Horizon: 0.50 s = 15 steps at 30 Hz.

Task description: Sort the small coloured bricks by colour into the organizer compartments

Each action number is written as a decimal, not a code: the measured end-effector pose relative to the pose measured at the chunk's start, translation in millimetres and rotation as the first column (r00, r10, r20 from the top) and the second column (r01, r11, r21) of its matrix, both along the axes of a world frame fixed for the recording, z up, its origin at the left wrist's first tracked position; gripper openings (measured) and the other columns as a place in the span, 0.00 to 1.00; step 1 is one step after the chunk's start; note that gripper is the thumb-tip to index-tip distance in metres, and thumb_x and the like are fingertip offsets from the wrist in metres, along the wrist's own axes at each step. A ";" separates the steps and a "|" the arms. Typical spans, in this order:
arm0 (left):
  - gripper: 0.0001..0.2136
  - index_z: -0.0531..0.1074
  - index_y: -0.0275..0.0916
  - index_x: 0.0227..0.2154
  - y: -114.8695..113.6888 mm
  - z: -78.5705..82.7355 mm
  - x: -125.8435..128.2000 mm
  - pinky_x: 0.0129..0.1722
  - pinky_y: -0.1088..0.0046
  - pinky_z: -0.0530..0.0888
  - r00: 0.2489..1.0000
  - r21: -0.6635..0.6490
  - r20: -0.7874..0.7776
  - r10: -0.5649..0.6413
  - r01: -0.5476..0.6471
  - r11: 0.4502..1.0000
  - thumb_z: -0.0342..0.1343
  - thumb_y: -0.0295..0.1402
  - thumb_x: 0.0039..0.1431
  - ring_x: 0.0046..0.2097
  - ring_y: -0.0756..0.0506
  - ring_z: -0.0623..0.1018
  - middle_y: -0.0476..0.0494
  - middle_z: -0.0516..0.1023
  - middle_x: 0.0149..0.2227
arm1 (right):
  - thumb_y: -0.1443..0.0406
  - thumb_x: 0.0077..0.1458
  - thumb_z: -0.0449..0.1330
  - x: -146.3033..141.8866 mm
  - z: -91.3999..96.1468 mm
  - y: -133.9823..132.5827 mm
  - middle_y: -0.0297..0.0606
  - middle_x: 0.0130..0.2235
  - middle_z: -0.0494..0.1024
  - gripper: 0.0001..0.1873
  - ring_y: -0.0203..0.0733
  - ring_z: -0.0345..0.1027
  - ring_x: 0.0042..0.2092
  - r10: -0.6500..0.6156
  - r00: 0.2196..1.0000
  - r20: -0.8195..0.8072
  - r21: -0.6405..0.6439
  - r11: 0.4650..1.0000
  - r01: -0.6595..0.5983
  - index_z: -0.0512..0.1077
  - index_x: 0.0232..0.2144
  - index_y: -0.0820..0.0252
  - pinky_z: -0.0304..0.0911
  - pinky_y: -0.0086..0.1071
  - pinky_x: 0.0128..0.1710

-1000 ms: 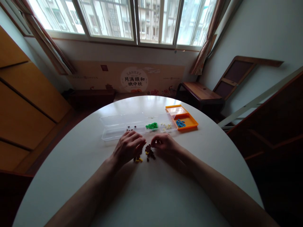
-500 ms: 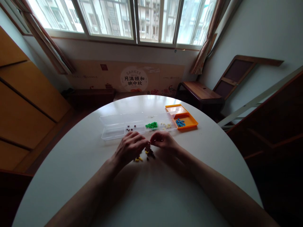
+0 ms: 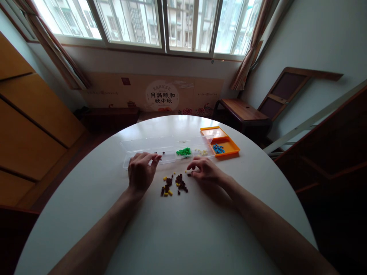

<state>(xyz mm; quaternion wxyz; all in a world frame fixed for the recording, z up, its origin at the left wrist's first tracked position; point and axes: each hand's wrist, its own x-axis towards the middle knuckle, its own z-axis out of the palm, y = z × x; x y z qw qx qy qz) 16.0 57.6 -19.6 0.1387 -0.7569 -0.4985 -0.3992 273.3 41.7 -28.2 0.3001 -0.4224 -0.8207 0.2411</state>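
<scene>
My left hand [image 3: 142,170] is over the near side of a clear plastic compartment box [image 3: 137,159]. Its thumb and fingertips are pinched together; whatever is between them is too small to make out. Several small brown bricks [image 3: 163,152] lie in the compartment by those fingertips. On the table between my hands is a loose heap of brown bricks [image 3: 180,181] mixed with yellow bricks [image 3: 170,193]. My right hand [image 3: 205,170] rests right of the heap, thumb and index finger curled but apart. A small dark brick [image 3: 189,175] lies just by its fingertips.
Green bricks [image 3: 183,151] and pale cream bricks [image 3: 202,152] fill other compartments of the clear box. Beyond my right hand stands an open orange case [image 3: 231,146] holding blue bricks [image 3: 218,148]. Everything lies on a round white table [image 3: 177,236].
My hands have parted from above the heap, uncovering it. The left has moved left and forward to the clear box; the right has shifted slightly right.
</scene>
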 end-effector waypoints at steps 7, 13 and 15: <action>0.12 0.75 0.39 0.28 -2.0 1.6 3.3 0.38 0.66 0.69 0.998 -0.016 -0.027 -0.062 0.061 0.998 0.52 0.39 0.63 0.35 0.44 0.74 0.45 0.78 0.30 | 0.71 0.49 0.62 -1.0 0.6 -2.1 0.35 0.33 0.74 0.05 0.34 0.66 0.33 0.040 0.995 0.088 0.002 0.999 -0.040 0.77 0.30 0.60 0.59 0.27 0.35; 0.05 0.74 0.40 0.32 -9.5 9.5 10.5 0.37 0.69 0.68 0.901 0.003 -0.163 -0.403 0.409 0.913 0.56 0.33 0.61 0.34 0.47 0.72 0.48 0.77 0.30 | 0.70 0.54 0.62 -11.3 -1.1 -0.1 0.36 0.34 0.73 0.02 0.34 0.66 0.34 0.035 0.999 -0.012 0.006 0.999 -0.035 0.75 0.31 0.62 0.60 0.28 0.36; 0.03 0.74 0.40 0.34 -12.9 12.5 13.4 0.37 0.69 0.67 0.828 -0.038 -0.247 -0.504 0.511 0.859 0.56 0.33 0.60 0.34 0.48 0.71 0.48 0.77 0.31 | 0.69 0.55 0.62 -17.7 0.6 -0.6 0.35 0.33 0.72 0.01 0.34 0.65 0.33 0.035 0.995 -0.088 -0.008 0.999 -0.036 0.75 0.31 0.62 0.60 0.28 0.36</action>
